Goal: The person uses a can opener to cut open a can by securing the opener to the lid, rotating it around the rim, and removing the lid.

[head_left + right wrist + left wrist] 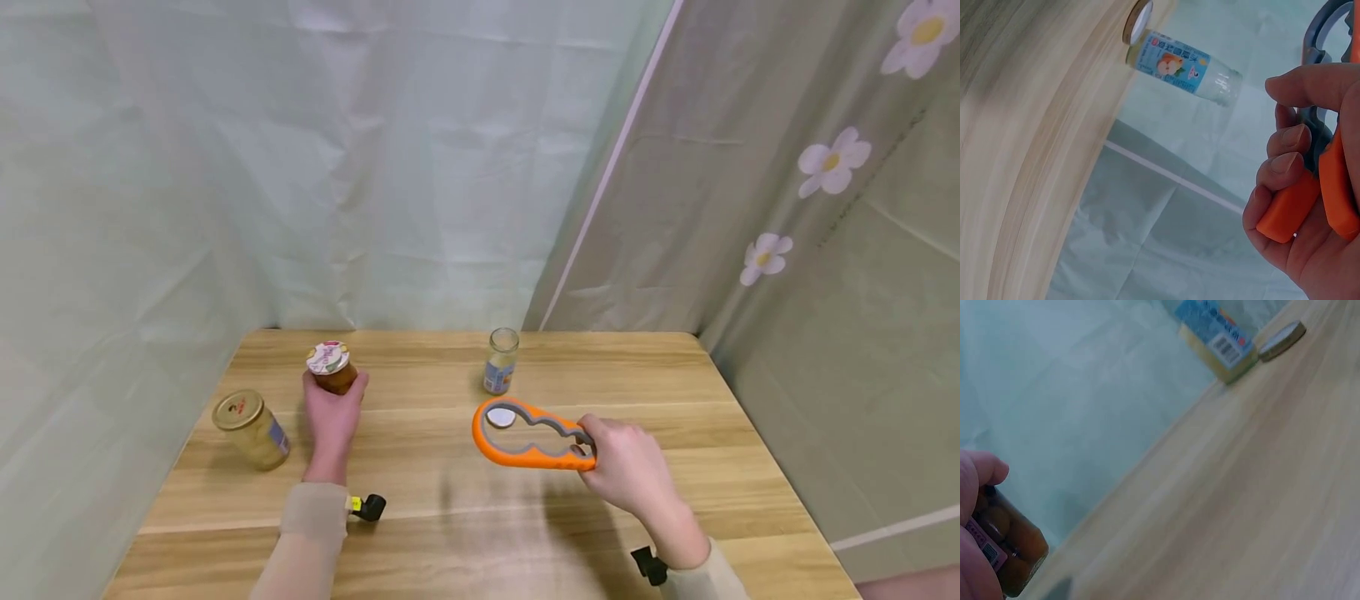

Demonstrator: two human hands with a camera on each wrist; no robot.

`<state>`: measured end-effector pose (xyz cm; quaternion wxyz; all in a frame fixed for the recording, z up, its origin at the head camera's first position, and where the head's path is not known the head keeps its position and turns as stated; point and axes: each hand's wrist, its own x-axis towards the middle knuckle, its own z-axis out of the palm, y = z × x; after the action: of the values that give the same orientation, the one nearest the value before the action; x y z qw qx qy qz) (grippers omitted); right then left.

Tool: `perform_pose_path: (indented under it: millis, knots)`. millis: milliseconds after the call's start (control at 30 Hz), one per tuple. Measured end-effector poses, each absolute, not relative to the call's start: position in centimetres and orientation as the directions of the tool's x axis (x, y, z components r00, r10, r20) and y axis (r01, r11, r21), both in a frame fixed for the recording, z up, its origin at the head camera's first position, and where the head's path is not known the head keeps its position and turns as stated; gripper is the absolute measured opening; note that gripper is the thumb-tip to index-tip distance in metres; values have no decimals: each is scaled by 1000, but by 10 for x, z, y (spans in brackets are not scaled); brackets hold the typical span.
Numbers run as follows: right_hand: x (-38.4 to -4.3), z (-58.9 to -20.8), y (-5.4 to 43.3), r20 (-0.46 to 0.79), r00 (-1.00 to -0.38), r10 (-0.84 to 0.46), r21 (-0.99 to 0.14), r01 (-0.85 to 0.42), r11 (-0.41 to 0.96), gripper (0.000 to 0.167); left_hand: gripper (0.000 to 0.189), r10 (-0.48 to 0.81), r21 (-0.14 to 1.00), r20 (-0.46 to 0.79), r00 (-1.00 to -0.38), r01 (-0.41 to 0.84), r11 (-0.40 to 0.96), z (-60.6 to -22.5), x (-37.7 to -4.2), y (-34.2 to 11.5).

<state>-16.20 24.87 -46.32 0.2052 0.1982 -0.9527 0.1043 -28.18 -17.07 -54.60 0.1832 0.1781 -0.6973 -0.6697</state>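
Note:
My left hand [332, 421] grips a small brown jar [337, 380] with a colourfully printed lid, at the table's back left. In the left wrist view rounded brown pieces show through the glass of this jar [1019, 547], with thumb and fingers around its upper part. My right hand [628, 465] holds an orange and grey jar opener [517, 458] by its handles, fingers curled round them. The opener's loop hangs above the table, in front of an uncapped glass jar [500, 371] with a blue label. A loose lid [501, 418] shows through that loop; the right wrist view has the lid [1138, 22] beside the jar's base.
A larger jar [258, 437] with a gold lid and pale contents stands left of my left hand. The wooden table [420, 450] ends at the back against a pale hanging sheet [420, 208]. A sheet with white flowers [835, 162] hangs on the right.

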Motion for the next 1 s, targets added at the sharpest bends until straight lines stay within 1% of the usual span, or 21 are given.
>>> perform_pose_path:
  millis: [233,467,667,733,900,1000]
  knots:
    - [-159,-468,245,427,-840,-335,-129,-423,897,25,82,-450,993,99,-888,57,105,-529,-272,-155]
    - [-163,-464,239,408,-857,-316,-134,-398,907,23,72,-386,980,191,-903,153,126,-509,-266,-140]
    - [-167,-458,234,400,-860,-318,-137,-399,907,22,63,-348,978,199,-916,162,133,-495,-260,-132]
    - [-168,-457,232,403,-856,-324,-139,-407,903,22,62,-336,975,201,-920,156,157,-493,-258,-130]
    - [-171,-452,230,405,-848,-341,-138,-425,894,21,60,-273,969,201,-941,149,199,-487,-251,-123]
    - [-173,-449,229,410,-841,-353,-133,-438,889,21,61,-222,969,192,-956,148,199,-484,-246,-118]
